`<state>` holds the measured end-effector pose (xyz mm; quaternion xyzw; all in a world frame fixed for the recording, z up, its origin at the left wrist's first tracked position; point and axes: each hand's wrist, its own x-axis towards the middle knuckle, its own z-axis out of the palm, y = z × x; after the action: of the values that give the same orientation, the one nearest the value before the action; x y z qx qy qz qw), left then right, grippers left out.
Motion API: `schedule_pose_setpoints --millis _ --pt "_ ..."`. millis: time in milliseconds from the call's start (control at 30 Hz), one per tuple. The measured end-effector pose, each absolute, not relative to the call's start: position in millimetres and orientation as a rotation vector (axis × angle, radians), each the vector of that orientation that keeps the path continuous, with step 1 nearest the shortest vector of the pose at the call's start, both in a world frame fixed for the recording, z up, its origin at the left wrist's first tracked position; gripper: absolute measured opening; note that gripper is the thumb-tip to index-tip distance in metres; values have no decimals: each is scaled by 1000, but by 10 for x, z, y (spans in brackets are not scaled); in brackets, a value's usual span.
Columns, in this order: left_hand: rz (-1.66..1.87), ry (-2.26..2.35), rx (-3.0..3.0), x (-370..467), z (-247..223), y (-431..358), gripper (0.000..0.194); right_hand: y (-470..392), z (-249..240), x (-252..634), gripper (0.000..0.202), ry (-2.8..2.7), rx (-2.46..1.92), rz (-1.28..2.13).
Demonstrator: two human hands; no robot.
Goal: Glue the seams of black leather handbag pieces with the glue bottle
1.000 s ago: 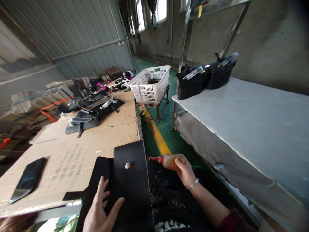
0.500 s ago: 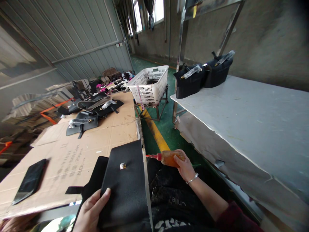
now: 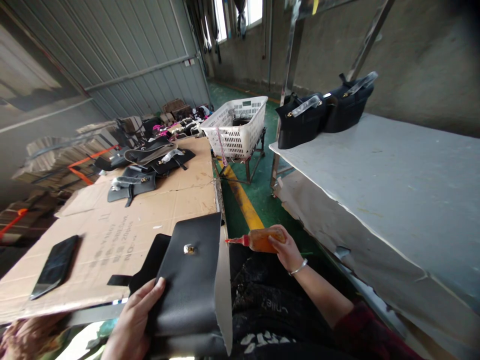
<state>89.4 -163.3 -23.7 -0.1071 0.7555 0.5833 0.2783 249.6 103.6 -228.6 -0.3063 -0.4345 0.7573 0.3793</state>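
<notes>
A black leather bag panel (image 3: 187,285) with a small metal clasp (image 3: 189,249) lies at the cardboard-covered table's near edge, its right side curved to show a pale underside. My left hand (image 3: 137,310) grips its left edge, thumb on top. My right hand (image 3: 285,247) is closed around an orange-brown squeeze bottle (image 3: 264,240), whose red nozzle points left, close to the panel's right edge. A second black piece with a strap (image 3: 150,265) lies partly beneath the panel.
A phone (image 3: 55,265) lies on the cardboard (image 3: 150,215) at left, with black bag parts (image 3: 135,182) farther back. Beyond stands a white basket (image 3: 236,137) on a metal stand. Two black bags (image 3: 303,122) stand on the grey table (image 3: 393,170) at right.
The panel's right side has bent, exposing more of its pale underside. The bottle stays in my right hand near that edge. The view has shifted slightly.
</notes>
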Motion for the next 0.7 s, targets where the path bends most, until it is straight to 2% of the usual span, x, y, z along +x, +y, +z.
schedule_pose_setpoints --millis 133,367,700 --pt "1547 2005 -287 852 -240 -1658 27 1006 -2302 2545 39 -1120 -771 1951" --pt "1555 2003 -329 754 -280 -1682 45 971 -2316 2657 41 -1129 -741 2036" --pt "1548 2021 -292 812 -238 -1655 35 832 -2247 2836 39 -1138 -708 2156"
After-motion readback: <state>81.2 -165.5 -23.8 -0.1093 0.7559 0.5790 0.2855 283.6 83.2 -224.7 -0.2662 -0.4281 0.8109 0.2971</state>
